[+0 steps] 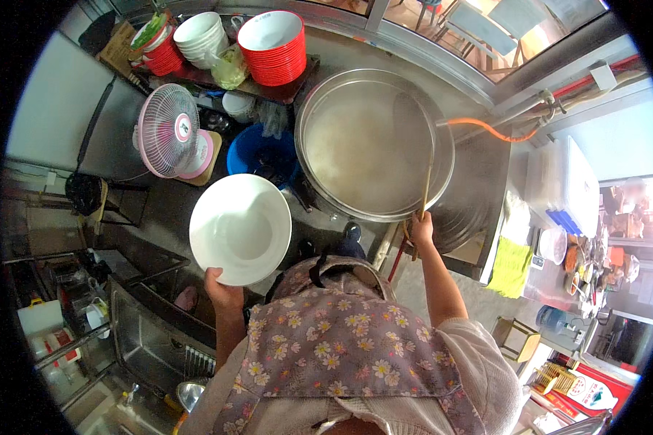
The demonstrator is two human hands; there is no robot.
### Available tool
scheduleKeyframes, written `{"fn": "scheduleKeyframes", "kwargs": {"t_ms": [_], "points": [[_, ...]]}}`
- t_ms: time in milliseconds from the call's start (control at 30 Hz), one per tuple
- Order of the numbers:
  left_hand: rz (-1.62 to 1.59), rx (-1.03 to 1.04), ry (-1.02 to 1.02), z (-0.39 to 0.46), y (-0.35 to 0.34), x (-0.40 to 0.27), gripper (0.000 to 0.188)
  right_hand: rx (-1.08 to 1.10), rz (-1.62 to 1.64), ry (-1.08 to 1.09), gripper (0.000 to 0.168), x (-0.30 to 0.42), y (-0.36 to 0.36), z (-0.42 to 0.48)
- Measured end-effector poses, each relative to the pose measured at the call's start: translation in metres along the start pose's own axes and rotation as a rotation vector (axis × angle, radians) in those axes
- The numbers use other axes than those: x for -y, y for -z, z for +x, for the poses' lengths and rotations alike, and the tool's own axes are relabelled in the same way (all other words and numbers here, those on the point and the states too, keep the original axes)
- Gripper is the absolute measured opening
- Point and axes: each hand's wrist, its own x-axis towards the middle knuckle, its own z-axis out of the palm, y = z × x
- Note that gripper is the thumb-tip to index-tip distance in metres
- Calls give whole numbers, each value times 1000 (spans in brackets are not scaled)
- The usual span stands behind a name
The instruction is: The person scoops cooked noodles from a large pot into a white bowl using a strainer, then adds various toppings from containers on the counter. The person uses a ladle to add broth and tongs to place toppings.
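My left hand point(224, 292) grips the near rim of a large white bowl point(240, 229), which looks empty. My right hand point(421, 230) is closed around a long wooden stick or handle point(426, 187) at the near right rim of a big round metal pot point(374, 213). The stick's far part reaches over the pot's inner edge. Steaming, cloudy liquid point(359, 147) fills the pot. An orange hose point(487, 126) ends at the pot's right side. What lies beneath the liquid is hidden.
A blue tub point(261, 153) stands left of the pot, near a pink fan point(168, 130). Stacked red bowls point(277, 60) and white bowls point(200, 38) sit on a shelf behind. A metal sink point(158, 342) is at lower left; a yellow-green cloth point(509, 266) hangs right.
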Motion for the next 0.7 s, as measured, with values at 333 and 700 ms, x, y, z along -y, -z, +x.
{"fn": "scheduleKeyframes", "kwargs": {"t_ms": [333, 700], "points": [[62, 22, -41, 3, -1, 4, 62, -58, -68, 120, 27, -17, -3, 11], [33, -3, -20, 2, -11, 5, 60, -54, -30, 122, 28, -21, -4, 16]]}}
